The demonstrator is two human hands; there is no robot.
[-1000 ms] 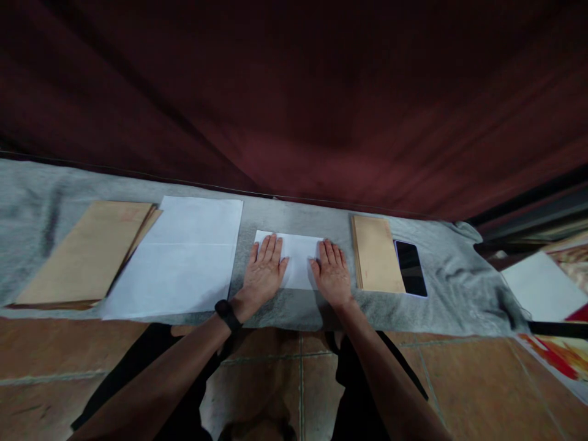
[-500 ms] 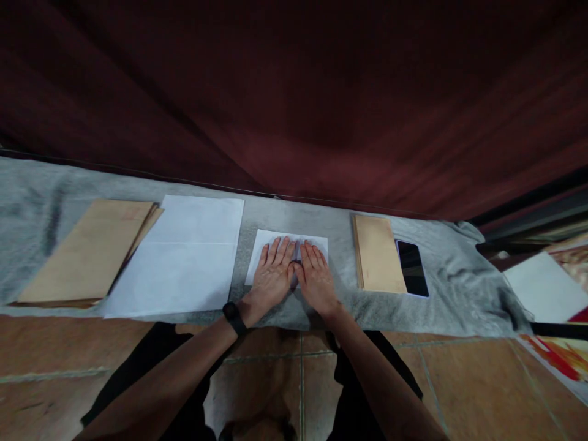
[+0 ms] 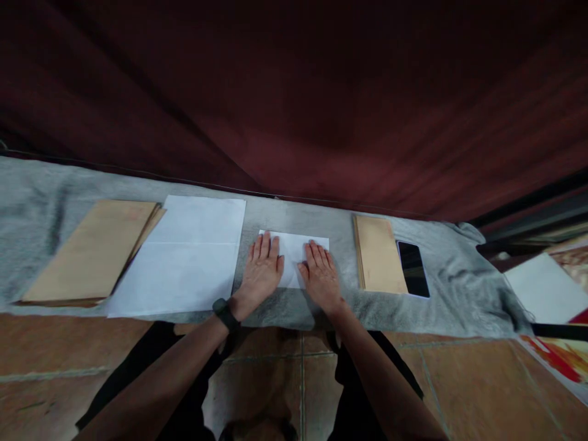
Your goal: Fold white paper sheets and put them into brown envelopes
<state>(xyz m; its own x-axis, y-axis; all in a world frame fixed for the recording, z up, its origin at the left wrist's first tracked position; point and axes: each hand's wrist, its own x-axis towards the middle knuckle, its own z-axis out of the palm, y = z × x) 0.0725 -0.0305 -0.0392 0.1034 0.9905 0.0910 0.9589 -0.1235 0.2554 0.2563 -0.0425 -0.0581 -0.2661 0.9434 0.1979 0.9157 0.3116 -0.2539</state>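
Dark red draped fabric [image 3: 294,110] behind worktop [image 3: 303,214]; soft-looking, wrinkled grey cloth [image 3: 459,275] on top. On my feed, left grip [image 3: 263,267] and right grip [image 3: 320,275] spread apart; half second ago, thumbs nearly touching mid-paper. Both open, palms down, fingers straight. Small smooth oblong white paper [image 3: 291,256] flat beneath both, bare strip between. Larger creased white paper [image 3: 193,269] leftward, tan rectangular stack [image 3: 380,254] rightward, both untouched.

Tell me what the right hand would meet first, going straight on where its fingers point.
Sliding off the white paper and over the grey cloth, the right hand would likely meet the dark red fabric first; its depth is unclear.
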